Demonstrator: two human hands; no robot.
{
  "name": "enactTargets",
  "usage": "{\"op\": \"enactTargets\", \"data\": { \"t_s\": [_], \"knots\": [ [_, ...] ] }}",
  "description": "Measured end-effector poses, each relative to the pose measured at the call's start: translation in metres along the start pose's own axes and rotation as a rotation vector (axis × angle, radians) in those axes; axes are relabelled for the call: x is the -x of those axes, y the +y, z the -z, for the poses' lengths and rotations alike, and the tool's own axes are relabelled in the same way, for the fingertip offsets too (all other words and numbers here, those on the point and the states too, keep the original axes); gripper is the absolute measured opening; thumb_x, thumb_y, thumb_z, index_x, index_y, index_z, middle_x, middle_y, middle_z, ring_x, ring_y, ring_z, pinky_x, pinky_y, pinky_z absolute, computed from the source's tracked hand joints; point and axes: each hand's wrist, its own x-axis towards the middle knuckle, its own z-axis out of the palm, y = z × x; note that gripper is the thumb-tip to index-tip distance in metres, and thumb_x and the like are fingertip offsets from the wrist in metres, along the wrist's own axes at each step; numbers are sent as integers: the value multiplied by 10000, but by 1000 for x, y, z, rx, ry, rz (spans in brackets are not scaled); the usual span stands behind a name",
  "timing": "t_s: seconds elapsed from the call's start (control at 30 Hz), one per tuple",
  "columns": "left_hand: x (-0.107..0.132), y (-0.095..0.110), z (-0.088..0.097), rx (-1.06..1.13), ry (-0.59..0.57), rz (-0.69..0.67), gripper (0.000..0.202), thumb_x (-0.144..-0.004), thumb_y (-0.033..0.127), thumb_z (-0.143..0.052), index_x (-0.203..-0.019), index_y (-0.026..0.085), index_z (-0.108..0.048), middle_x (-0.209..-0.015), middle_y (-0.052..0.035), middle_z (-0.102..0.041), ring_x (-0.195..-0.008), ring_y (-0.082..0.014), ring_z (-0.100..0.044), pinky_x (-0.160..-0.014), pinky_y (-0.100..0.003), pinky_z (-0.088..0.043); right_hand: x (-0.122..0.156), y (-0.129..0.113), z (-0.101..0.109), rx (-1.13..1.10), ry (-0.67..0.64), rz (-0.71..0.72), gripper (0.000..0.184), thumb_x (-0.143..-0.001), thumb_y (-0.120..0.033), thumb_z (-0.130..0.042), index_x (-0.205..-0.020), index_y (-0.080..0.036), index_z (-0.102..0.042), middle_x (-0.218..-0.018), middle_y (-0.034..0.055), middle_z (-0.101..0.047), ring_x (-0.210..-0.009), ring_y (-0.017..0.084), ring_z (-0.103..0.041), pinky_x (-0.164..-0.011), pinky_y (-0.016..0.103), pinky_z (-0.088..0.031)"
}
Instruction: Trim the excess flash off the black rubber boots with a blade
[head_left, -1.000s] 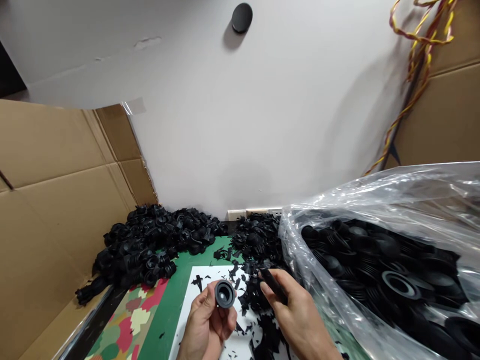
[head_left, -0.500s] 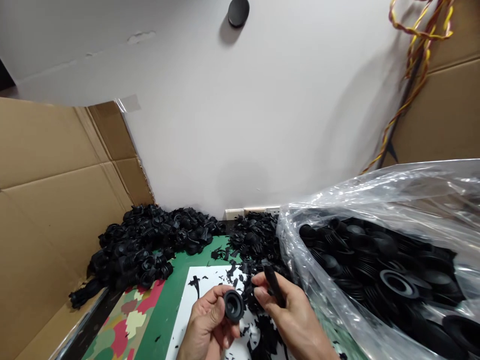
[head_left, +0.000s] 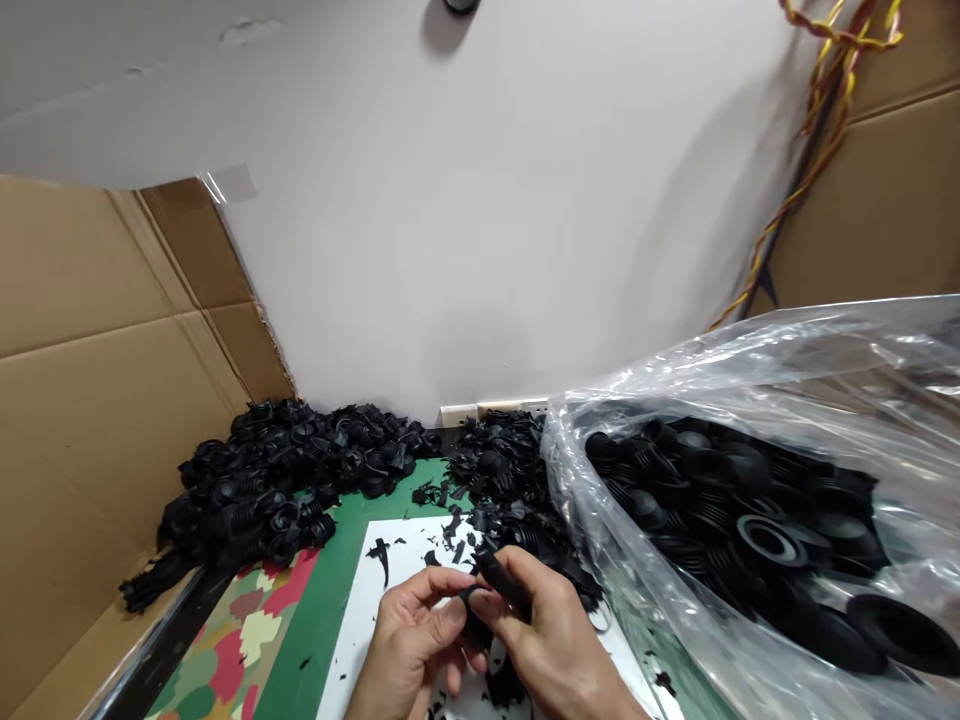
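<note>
My left hand (head_left: 409, 650) pinches a small round black rubber part (head_left: 474, 625), now mostly hidden between my two hands. My right hand (head_left: 544, 640) grips a slim black tool (head_left: 504, 582) like a pen, its tip pressed against the part. Both hands hover over a white sheet (head_left: 390, 590) littered with black rubber scraps (head_left: 487, 520) on a green mat (head_left: 330, 590).
A heap of black ribbed rubber boots (head_left: 277, 480) lies at the back left against a cardboard wall (head_left: 97, 400). A clear plastic bag (head_left: 750, 400) full of black rubber parts fills the right. Behind stand a white wall and twisted red-yellow wires (head_left: 817, 110).
My hands have come together: the right hand with the tool moved left onto the rubber part, which now sits covered between them. The camera tilted slightly downward.
</note>
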Motion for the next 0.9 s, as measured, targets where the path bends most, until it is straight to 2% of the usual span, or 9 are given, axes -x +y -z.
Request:
{"op": "enactTargets", "data": {
  "t_s": [0.17,0.27,0.4,0.63,0.8,0.9],
  "knots": [
    [-1,-4,1,-85,28,-30,281,-586,328,-818,-710,100,-712,-466,-49,-645,-356,-123,-575,-310,-142,-313,2,-7,3,181,14,64,165,-712,-204,-500,-554,-218,-453,-552,-5,-534,-537,160,-495,-512,250,-357],
    [0,-2,-1,-139,46,-62,245,-609,312,-798,-705,98,-727,-460,-33,-628,-361,-119,-569,-314,-146,-309,0,-11,5,175,-2,15,149,-676,-195,-490,-537,-218,-440,-535,-3,-517,-539,166,-484,-506,255,-342],
    [3,3,-3,-130,57,-55,234,-630,302,-770,-742,100,-730,-532,-47,-662,-400,-130,-603,-324,-144,-334,-5,-10,9,50,-46,-111,129,-661,-234,-491,-538,-204,-466,-523,-23,-484,-526,147,-445,-505,249,-327],
    [2,6,2,-51,85,-27,232,-646,285,-752,-782,101,-714,-584,-49,-677,-431,-142,-631,-329,-148,-368,-7,-3,9,-219,-77,-233,160,-701,-301,-565,-693,-158,-636,-566,-30,-520,-439,86,-328,-426,221,-252],
    [2,7,0,-38,69,-26,226,-648,285,-734,-780,104,-703,-549,-46,-671,-435,-144,-628,-319,-142,-365,-1,-2,1,-393,-94,-252,147,-680,-301,-659,-676,-158,-624,-519,-52,-510,-367,46,-265,-365,202,-222],
    [3,8,-2,-69,81,-15,214,-651,282,-713,-794,123,-696,-563,-45,-683,-433,-159,-630,-308,-157,-364,-2,1,-1,-398,-84,-289,165,-680,-294,-666,-635,-143,-617,-486,-57,-478,-357,41,-266,-354,201,-188]
  ]
}}
